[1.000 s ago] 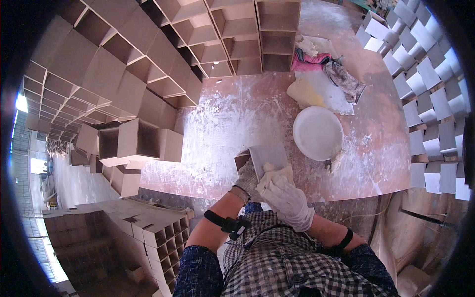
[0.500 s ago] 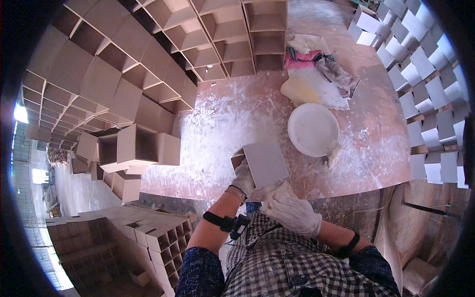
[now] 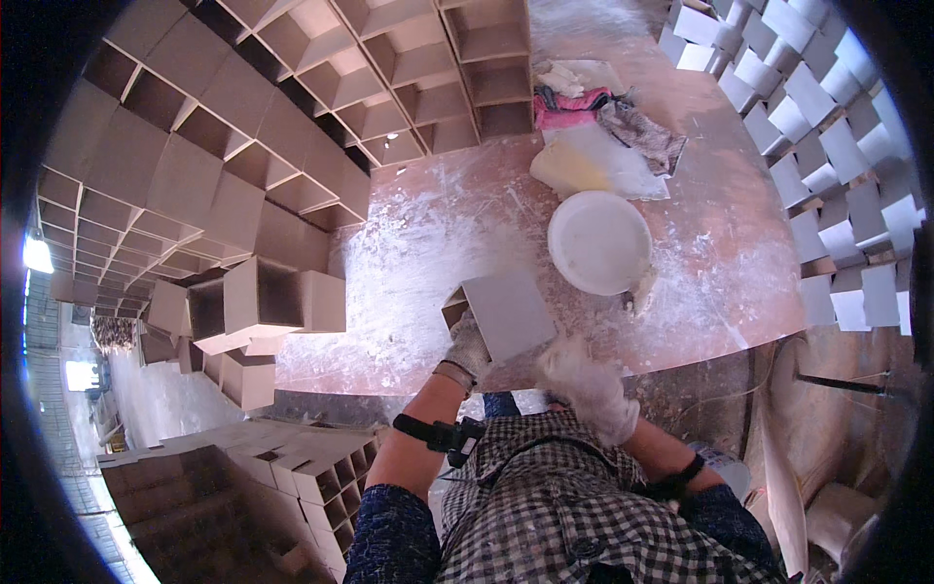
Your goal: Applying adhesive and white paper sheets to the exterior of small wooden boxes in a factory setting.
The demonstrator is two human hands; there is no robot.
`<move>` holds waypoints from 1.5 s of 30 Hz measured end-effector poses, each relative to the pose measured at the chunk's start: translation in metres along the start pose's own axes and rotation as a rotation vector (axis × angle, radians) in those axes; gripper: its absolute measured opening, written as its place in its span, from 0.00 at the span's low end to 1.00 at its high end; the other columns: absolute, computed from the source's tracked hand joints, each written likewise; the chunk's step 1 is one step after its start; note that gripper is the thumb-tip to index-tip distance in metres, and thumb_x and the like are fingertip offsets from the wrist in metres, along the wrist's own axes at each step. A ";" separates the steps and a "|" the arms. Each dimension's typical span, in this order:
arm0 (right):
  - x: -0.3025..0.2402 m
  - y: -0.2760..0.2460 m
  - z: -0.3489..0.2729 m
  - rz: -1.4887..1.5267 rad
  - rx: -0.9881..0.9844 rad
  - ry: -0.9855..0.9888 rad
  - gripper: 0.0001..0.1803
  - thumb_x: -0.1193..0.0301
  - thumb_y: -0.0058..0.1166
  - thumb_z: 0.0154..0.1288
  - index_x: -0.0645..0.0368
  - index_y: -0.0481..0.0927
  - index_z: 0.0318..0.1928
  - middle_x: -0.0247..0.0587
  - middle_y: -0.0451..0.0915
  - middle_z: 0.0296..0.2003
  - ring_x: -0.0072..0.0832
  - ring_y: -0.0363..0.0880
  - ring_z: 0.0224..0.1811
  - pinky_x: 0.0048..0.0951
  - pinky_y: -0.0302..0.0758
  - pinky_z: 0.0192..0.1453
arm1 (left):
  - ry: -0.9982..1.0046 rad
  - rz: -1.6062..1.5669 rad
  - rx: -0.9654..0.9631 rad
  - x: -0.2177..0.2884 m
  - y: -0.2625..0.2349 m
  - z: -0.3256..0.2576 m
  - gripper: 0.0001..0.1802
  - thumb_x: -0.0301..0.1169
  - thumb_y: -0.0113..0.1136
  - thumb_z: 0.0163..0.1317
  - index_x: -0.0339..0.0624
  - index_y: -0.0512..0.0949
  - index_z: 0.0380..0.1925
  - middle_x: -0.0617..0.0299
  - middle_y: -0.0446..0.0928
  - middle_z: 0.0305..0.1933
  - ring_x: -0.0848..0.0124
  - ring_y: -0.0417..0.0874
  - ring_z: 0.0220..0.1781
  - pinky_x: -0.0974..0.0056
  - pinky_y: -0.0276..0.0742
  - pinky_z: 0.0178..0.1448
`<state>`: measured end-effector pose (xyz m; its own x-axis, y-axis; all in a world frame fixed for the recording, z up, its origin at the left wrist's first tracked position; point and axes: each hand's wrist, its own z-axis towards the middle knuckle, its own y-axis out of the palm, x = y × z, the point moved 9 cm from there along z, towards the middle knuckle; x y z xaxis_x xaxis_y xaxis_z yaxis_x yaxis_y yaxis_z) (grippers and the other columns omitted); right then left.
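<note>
My left hand [image 3: 469,352], in a whitish knit glove, grips a cardboard box [image 3: 511,316] by its open left end. The fingers reach inside the opening, and the box's smooth grey-white face is turned up. It is held over the near edge of the work table [image 3: 409,253]. Close by the box's near right corner is my right hand [image 3: 598,394], gloved too and smeared by motion. A pale, crumpled cloth [image 3: 559,360] shows at its fingers, closed around it, though its outline is blurred. Beyond the box stands a round white tub or lid [image 3: 599,243].
Open-fronted cardboard boxes [image 3: 409,88] are stacked at the back and left. Several loose ones [image 3: 263,297] lie at the table's left. A pink and grey cloth pile [image 3: 603,112] lies behind the tub. Pale boxes [image 3: 827,146] form a wall on the right. White powder streaks the table.
My right hand has drawn away from the box's near edge, slightly to the right. The left hand still holds the box in much the same pose. The whole view has shifted a little.
</note>
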<state>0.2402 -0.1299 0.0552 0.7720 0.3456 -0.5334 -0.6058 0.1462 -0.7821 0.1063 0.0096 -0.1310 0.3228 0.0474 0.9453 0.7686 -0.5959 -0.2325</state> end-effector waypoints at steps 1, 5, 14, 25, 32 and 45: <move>0.001 0.020 -0.032 0.064 -0.061 -0.039 0.26 0.80 0.47 0.54 0.62 0.67 0.56 0.53 0.69 0.56 0.42 0.72 0.52 0.38 0.70 0.58 | 0.013 -0.001 -0.017 0.004 0.006 0.007 0.21 0.40 0.51 0.63 0.40 0.74 0.52 0.50 0.78 0.48 0.58 0.77 0.52 0.59 0.73 0.54; 0.011 -0.038 -0.038 0.285 0.190 0.066 0.23 0.76 0.47 0.59 0.59 0.69 0.58 0.50 0.73 0.55 0.48 0.75 0.52 0.42 0.73 0.52 | -0.044 -0.194 0.090 -0.034 -0.012 0.006 0.21 0.39 0.53 0.61 0.40 0.74 0.51 0.50 0.77 0.48 0.57 0.76 0.53 0.57 0.72 0.54; -0.047 -0.037 0.012 -0.052 0.146 -0.063 0.19 0.79 0.52 0.56 0.62 0.74 0.50 0.47 0.77 0.46 0.45 0.77 0.52 0.37 0.74 0.51 | -0.184 -0.200 -0.169 0.047 -0.014 -0.008 0.22 0.39 0.53 0.61 0.41 0.73 0.53 0.50 0.77 0.51 0.57 0.76 0.55 0.57 0.72 0.56; -0.023 -0.008 0.043 0.066 0.264 -0.058 0.27 0.75 0.56 0.49 0.61 0.71 0.55 0.47 0.74 0.49 0.45 0.71 0.56 0.41 0.68 0.59 | -0.211 -0.025 -0.026 -0.010 -0.022 -0.005 0.23 0.41 0.50 0.65 0.44 0.71 0.57 0.54 0.73 0.58 0.59 0.76 0.56 0.60 0.73 0.57; -0.034 0.023 0.056 -0.142 -0.098 -0.182 0.21 0.71 0.53 0.52 0.59 0.72 0.49 0.46 0.75 0.39 0.41 0.74 0.47 0.42 0.67 0.55 | 0.007 0.068 -0.050 0.023 -0.012 -0.012 0.21 0.41 0.45 0.68 0.46 0.70 0.57 0.57 0.74 0.57 0.62 0.77 0.55 0.61 0.75 0.55; -0.033 0.020 0.045 -0.167 -0.028 -0.094 0.17 0.71 0.48 0.54 0.58 0.71 0.46 0.46 0.74 0.44 0.42 0.71 0.51 0.34 0.68 0.59 | 0.174 0.963 -0.175 0.095 0.004 -0.017 0.23 0.43 0.51 0.63 0.44 0.72 0.55 0.53 0.72 0.57 0.61 0.75 0.57 0.60 0.73 0.57</move>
<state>0.1938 -0.0969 0.0719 0.8395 0.4036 -0.3637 -0.4637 0.1834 -0.8668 0.1308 -0.0015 -0.0383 0.6702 -0.6286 0.3946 0.1244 -0.4290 -0.8947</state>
